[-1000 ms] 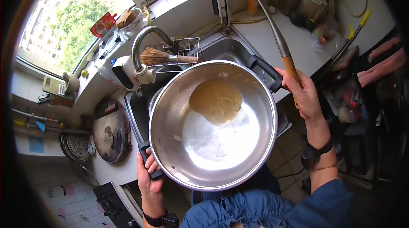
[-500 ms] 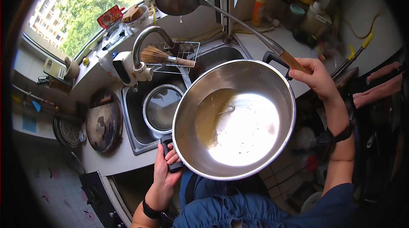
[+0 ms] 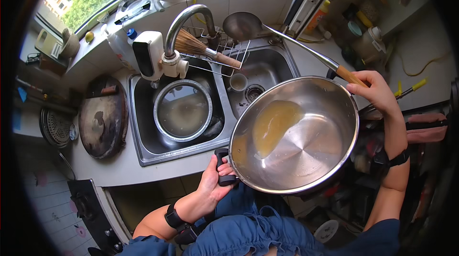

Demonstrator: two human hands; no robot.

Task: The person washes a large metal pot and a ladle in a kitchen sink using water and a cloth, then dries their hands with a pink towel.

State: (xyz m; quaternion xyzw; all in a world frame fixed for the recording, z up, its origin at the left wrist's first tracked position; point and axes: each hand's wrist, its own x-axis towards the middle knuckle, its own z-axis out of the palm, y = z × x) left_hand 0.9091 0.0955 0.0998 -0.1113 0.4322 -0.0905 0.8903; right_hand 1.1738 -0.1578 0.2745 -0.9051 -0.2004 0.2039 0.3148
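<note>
A wide steel pot (image 3: 315, 165) is held up in front of me, tilted, with some yellowish liquid (image 3: 275, 124) pooled toward its far left side. My left hand (image 3: 213, 179) is closed around the pot's black side handle (image 3: 226, 179). My right hand (image 3: 375, 91) grips the wooden handle of a long steel ladle (image 3: 243, 26), at the pot's far right rim. The pot's other black handle is mostly hidden beside that hand. The ladle's bowl reaches out over the sink's far side.
A double sink (image 3: 138, 136) holds a water-filled steel basin (image 3: 209, 98) on the left and a small cup (image 3: 238, 82) on the right. Over it stand a faucet (image 3: 203, 10) and a wire rack with a whisk brush (image 3: 191, 43). A round chopping board (image 3: 103, 127) lies left.
The pot has shifted right relative to the sink, and its liquid has gathered into a pool at the far side. The ladle has moved with my right hand; the right basin now shows more.
</note>
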